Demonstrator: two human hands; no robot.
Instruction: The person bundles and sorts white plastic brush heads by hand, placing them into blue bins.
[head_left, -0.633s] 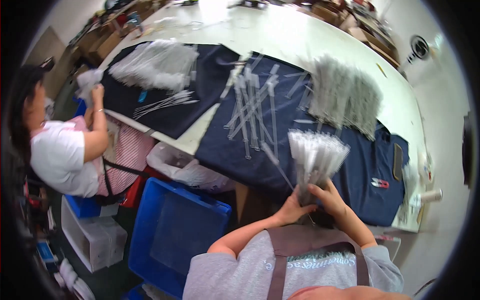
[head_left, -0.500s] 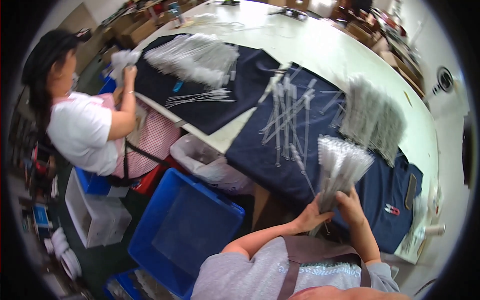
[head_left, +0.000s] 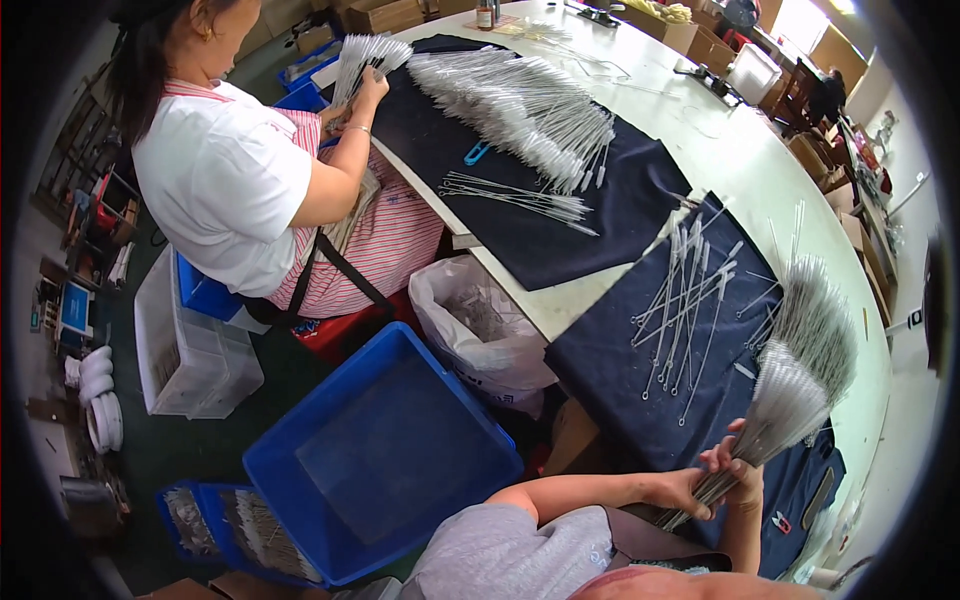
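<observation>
At the lower right of the frame I see both of my hands closed on one fanned bundle of thin wire brushes (head_left: 785, 415), which tilts up and to the right from my grip. My left hand (head_left: 688, 490) wraps the lower wire stems, its fingers curled tight around them. My right hand (head_left: 738, 462) sits just above and beside it, fingers (head_left: 722, 455) pressed against the bundle where the bristles begin. The bundle hangs over the near edge of a dark blue cloth (head_left: 610, 370) spread on the pale tabletop (head_left: 740, 170). On that cloth, at centre right, loose brushes (head_left: 685, 300) lie scattered, and a stacked row of brushes (head_left: 820, 320) lies at the right edge.

In the upper left a second person in a white shirt and striped apron (head_left: 380, 240) holds another fan of brushes (head_left: 365, 55) near a second dark cloth (head_left: 560, 220), which carries a long heap of brushes (head_left: 520, 100). Below the tabletop edge, at centre, stands a white plastic bag (head_left: 480, 325), and beside it at lower centre a large blue crate (head_left: 385, 455). A clear storage bin (head_left: 190, 350) stands at the left.
</observation>
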